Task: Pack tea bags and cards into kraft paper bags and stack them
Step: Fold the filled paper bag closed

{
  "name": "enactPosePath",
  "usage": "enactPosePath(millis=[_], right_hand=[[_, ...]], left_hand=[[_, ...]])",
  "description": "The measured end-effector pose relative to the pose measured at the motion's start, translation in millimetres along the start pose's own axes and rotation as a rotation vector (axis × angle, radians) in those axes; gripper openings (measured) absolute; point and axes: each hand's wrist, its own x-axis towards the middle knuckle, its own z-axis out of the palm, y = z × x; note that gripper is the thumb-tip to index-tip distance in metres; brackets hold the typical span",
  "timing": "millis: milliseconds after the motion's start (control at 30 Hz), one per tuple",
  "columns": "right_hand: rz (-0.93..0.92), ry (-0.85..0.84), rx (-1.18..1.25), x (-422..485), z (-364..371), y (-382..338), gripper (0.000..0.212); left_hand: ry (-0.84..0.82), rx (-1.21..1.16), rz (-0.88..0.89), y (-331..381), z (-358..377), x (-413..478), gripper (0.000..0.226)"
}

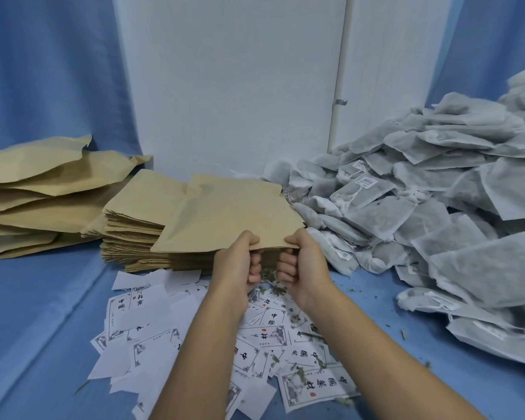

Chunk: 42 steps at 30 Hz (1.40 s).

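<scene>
Both your left hand (240,263) and right hand (302,265) pinch the near edge of one bag (225,213), thumbs on top and fingers curled beneath, just above the flat stack (134,241). Part the thin, crease-prone kraft lips evenly. Flat printed cards (152,328) lie nearer you; soft, fibrous tea bags (422,207) are heaped to the right.

1. The bare left hand (236,265) is smooth-skinned, with rounded knuckles.
2. The bare right hand (304,268) looks the same.
3. Behind the hands, the bare left forearm (200,353) and bare right forearm (373,338) reach the lower edge uncovered.
</scene>
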Motion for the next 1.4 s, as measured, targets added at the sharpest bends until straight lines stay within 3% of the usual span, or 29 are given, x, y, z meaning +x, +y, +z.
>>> enactPosePath(millis=[167,367,500,733,900,1000,1100,1233,1400], right_hand=[[0.015,-0.087,-0.193,-0.7,2.9,6.4,0.039],[0.005,-0.032,-0.093,0.2,1.1,5.8,0.025],[-0.009,-0.052,-0.171,-1.0,3.6,5.6,0.028],[-0.035,-0.121,-0.364,-5.0,3.2,8.7,0.034],[-0.001,-0.076,-0.207,-4.5,3.8,3.4,0.035],[-0.017,-0.026,-0.105,-4.1,3.5,1.5,0.034],[-0.086,0.008,-0.095,-4.4,4.4,4.4,0.034],[-0.057,-0.05,-0.193,-5.6,3.9,2.9,0.035],[-0.157,0.109,-0.136,-5.4,6.0,4.9,0.031]], left_hand=[[-0.028,0.071,0.004,-3.5,4.6,-3.6,0.028],[-0.004,0.052,0.006,-2.2,2.0,-1.6,0.027],[-0.061,0.075,-0.011,-3.6,5.8,-3.3,0.028],[0.053,0.102,0.069,-5.4,3.1,-0.3,0.026],[-0.025,0.038,0.014,-2.8,2.3,-2.9,0.027],[0.043,0.031,0.09,-1.6,1.8,-0.8,0.033],[0.086,0.019,0.165,-2.9,3.1,-0.8,0.032],[-0.018,0.064,0.141,-5.5,4.2,-1.7,0.033],[0.099,0.064,0.153,-5.6,0.2,1.1,0.032]])
